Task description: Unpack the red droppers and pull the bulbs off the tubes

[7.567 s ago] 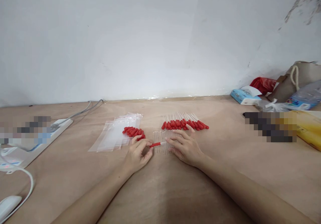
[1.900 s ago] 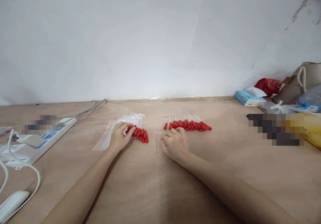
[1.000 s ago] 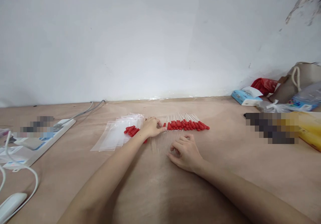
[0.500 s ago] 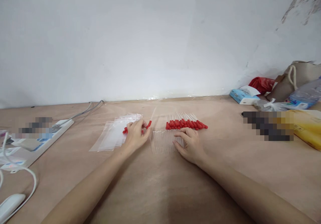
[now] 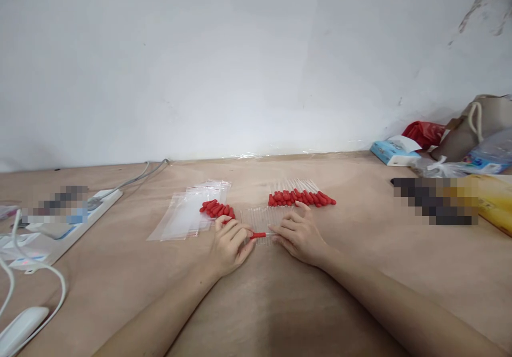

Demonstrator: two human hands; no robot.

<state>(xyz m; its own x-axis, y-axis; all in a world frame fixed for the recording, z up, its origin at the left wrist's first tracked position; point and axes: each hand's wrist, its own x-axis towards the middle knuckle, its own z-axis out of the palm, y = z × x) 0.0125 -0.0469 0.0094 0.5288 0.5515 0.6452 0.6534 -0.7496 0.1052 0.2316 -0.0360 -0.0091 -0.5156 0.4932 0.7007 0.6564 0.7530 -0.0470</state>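
A red rubber dropper bulb [image 5: 259, 235] is pinched by its left end in my left hand [image 5: 234, 244]. My right hand [image 5: 301, 234] grips a thin glass dropper tube [image 5: 269, 234], most of it hidden behind the fingers. Bulb and tube meet in line between the two hands; how deep the tube sits cannot be made out. Beneath lies a row of bare glass tubes [image 5: 260, 217]. Loose red bulbs [image 5: 216, 208] are piled on clear plastic bags [image 5: 178, 221] left of my left hand. Behind my right hand, droppers fitted with red bulbs [image 5: 300, 197] lie side by side.
At left are a white power strip [image 5: 86, 228] with cables and a white plug-like device [image 5: 24, 327]. Far right hold a blue tissue pack [image 5: 394, 152], a red bag [image 5: 423, 134], a plastic bottle [image 5: 490, 151] and a yellow package [image 5: 496, 199]. A wall rises behind the table.
My left hand has come from the bulb pile toward the right with a red bulb. My right hand has closed on a glass tube, and the two pieces now meet.
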